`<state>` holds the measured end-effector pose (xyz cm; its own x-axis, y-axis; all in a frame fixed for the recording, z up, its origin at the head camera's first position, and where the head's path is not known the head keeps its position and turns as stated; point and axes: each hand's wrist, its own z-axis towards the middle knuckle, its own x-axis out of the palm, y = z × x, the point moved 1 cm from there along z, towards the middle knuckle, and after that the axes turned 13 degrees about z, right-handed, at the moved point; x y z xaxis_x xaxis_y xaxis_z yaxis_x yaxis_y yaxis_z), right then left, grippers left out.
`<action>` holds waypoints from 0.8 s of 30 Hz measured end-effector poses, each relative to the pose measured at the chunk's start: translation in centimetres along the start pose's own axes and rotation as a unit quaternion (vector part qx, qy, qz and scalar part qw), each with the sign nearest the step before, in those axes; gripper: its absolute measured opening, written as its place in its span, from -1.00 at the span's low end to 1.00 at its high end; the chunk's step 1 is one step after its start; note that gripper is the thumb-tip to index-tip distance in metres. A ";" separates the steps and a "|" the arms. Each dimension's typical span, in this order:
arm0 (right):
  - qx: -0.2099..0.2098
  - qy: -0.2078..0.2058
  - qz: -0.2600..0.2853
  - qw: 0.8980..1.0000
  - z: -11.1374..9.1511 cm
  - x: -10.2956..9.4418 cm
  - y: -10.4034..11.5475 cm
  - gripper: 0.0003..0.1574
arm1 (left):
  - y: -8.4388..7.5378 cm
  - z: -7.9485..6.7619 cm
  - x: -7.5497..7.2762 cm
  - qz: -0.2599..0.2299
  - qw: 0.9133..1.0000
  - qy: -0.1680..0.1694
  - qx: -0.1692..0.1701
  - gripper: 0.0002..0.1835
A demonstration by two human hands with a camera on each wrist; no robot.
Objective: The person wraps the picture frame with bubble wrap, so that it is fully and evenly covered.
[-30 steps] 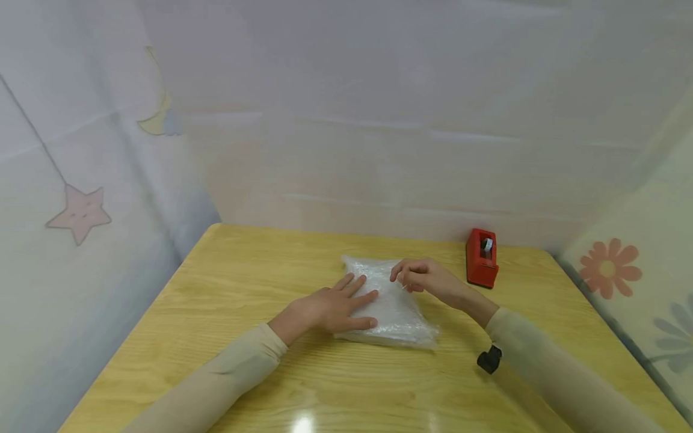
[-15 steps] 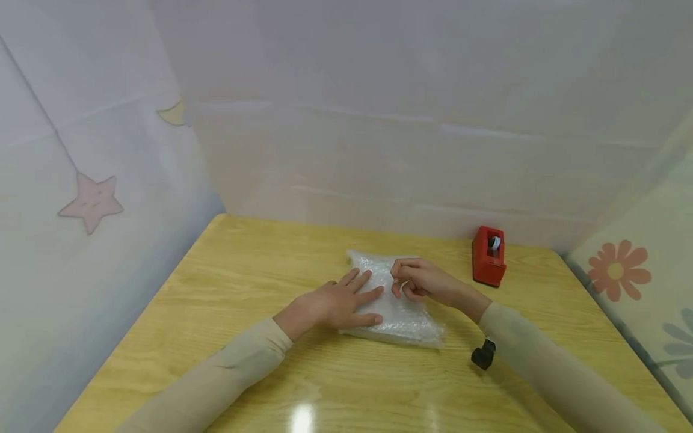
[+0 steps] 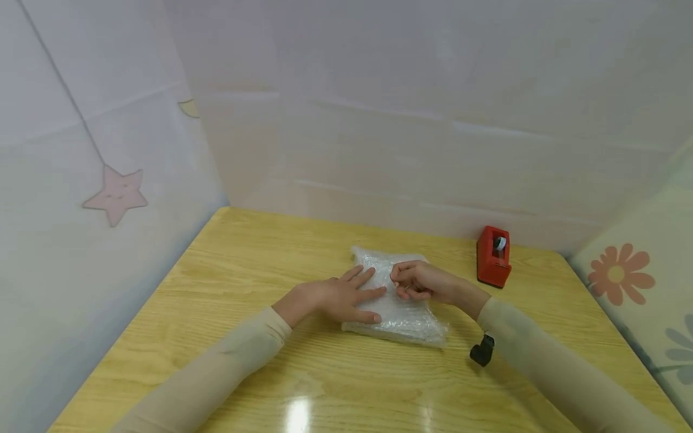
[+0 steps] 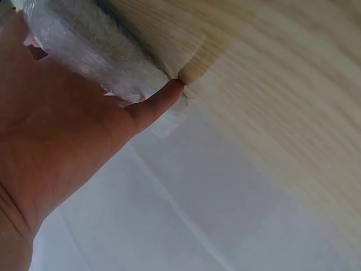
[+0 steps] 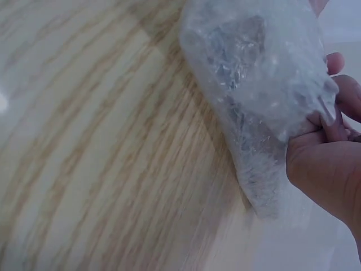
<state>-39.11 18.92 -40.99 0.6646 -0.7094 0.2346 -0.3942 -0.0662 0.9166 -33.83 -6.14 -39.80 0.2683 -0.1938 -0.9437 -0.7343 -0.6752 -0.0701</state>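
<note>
A flat package in clear bubble wrap [image 3: 403, 322] lies on the wooden table. My left hand [image 3: 343, 299] rests on its left part, fingers straight and spread. In the left wrist view the thumb [image 4: 155, 107] lies along the package's side. Over the upper right part my right hand [image 3: 428, 281] has curled fingers, with thumb and index finger close together. The right wrist view shows the fingers pinching a raised bit of the bubble wrap [image 5: 271, 73]; the fingertips are partly hidden. What is inside the wrap cannot be made out.
A red tape dispenser [image 3: 493, 257] with a roll in it stands at the table's back right. Printed cloth walls [image 3: 346, 150] enclose the table [image 3: 260, 373] at the back and sides. A small black device [image 3: 482, 350] hangs at the right wrist.
The right hand's fingers have shifted slightly and drawn closer together over the package. My left hand has stayed spread on it. The head view has turned a little.
</note>
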 end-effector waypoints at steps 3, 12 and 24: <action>0.014 0.006 -0.012 1.000 0.0 0.0 0.2 -0.73 | 0.4 -0.1 -0.2 -0.008 1.000 0.006 0.014 -0.08; 0.069 0.011 -0.042 0.997 0.3 0.3 0.7 -0.69 | 0.2 -0.4 -0.7 -0.007 1.000 0.008 0.016 -0.10; 0.107 -0.029 -0.071 0.991 0.9 0.5 0.7 -0.69 | 0.2 -0.3 -0.6 -0.030 1.000 -0.003 0.007 -0.08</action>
<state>-39.63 17.89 -40.49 0.6882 -0.7206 0.0839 -0.4290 -0.3110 0.8481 -34.01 -6.37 -39.13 0.3085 -0.1489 -0.9395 -0.7252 -0.6760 -0.1310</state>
